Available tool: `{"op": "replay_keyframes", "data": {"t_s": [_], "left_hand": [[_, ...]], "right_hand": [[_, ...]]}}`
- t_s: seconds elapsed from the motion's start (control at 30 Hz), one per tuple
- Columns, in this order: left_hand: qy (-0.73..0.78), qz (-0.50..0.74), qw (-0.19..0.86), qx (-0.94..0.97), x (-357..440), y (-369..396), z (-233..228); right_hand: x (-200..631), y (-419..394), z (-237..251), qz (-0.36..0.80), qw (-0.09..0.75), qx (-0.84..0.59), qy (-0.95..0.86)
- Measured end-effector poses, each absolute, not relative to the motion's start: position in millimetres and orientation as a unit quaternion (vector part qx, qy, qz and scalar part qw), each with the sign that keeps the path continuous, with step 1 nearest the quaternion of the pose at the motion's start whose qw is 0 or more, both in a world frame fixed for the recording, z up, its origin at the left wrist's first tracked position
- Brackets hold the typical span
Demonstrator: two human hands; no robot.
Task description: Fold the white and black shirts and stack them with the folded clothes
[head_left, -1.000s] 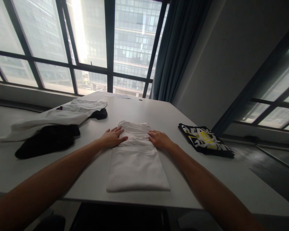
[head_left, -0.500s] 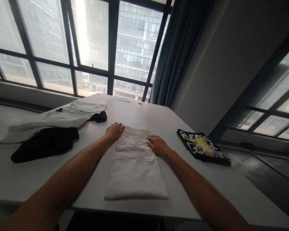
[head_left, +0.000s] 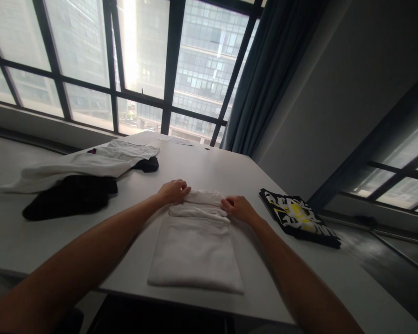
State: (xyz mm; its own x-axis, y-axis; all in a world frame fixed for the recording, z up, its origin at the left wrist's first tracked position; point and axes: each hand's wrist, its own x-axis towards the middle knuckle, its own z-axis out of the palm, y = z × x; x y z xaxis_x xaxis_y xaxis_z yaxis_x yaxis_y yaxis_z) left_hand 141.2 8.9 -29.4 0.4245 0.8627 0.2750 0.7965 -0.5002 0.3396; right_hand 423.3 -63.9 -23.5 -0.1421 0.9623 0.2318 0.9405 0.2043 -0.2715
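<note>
White garment (head_left: pixel 195 246) lies flat on the counter (head_left: pixel 230 171), centre, near edge almost at the counter's near rim. Already narrowed to a long rectangle; long axis runs near-to-far, far end (bunched, doubled layers) pointing toward the window.

Left hand (head_left: pixel 173 190) curled, fingers pinching the far-left corner of the bunched end. Right hand (head_left: pixel 238 207) likewise curled, pinching the far-right corner. Both grips on cloth, wrists low.

Judgement: a cross fold is in hand, far end being brought toward the near hem. Next move calls for both corners travelling level and together, so the edges land square on the lower panel.

Folded black-and-yellow garment (head_left: pixel 297 215) right, apart. Loose white and black clothes (head_left: pixel 73 178) far left.
</note>
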Motion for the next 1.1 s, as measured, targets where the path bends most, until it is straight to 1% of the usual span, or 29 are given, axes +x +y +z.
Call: {"op": "replay_keyframes", "data": {"t_s": [0.1, 0.2, 0.37, 0.47, 0.57, 0.67, 0.77, 0.93, 1.0, 1.1], "left_hand": [[0.451, 0.221, 0.08, 0.861, 141, 7, -26], [0.396, 0.219, 0.077, 0.888, 135, 11, -25], [0.361, 0.214, 0.06, 0.906, 128, 15, -24], [0.355, 0.24, 0.058, 0.902, 130, 15, -26], [0.378, 0.307, 0.07, 0.871, 133, 19, -32], [0.441, 0.369, 0.115, 0.81, 136, 25, -40], [0.486, 0.391, 0.152, 0.767, 137, 32, -48], [0.499, 0.41, 0.172, 0.744, 139, 33, -49], [0.503, 0.408, 0.148, 0.747, 139, 29, -42], [0.509, 0.355, 0.023, 0.784, 138, 14, -23]], "right_hand": [[431, -59, -31, -0.021, 0.228, -0.646, -0.728], [437, -50, -43, -0.032, 0.256, -0.641, -0.723], [440, -36, -60, 0.004, 0.244, -0.627, -0.74], [439, -33, -62, 0.028, 0.272, -0.625, -0.731], [440, -33, -58, 0.034, 0.333, -0.62, -0.71], [439, -34, -55, 0.056, 0.381, -0.609, -0.694], [436, -36, -54, 0.059, 0.385, -0.621, -0.68], [431, -38, -51, 0.046, 0.384, -0.617, -0.685], [430, -40, -47, 0.019, 0.387, -0.621, -0.681], [424, -47, -38, -0.058, 0.366, -0.617, -0.695]]}}
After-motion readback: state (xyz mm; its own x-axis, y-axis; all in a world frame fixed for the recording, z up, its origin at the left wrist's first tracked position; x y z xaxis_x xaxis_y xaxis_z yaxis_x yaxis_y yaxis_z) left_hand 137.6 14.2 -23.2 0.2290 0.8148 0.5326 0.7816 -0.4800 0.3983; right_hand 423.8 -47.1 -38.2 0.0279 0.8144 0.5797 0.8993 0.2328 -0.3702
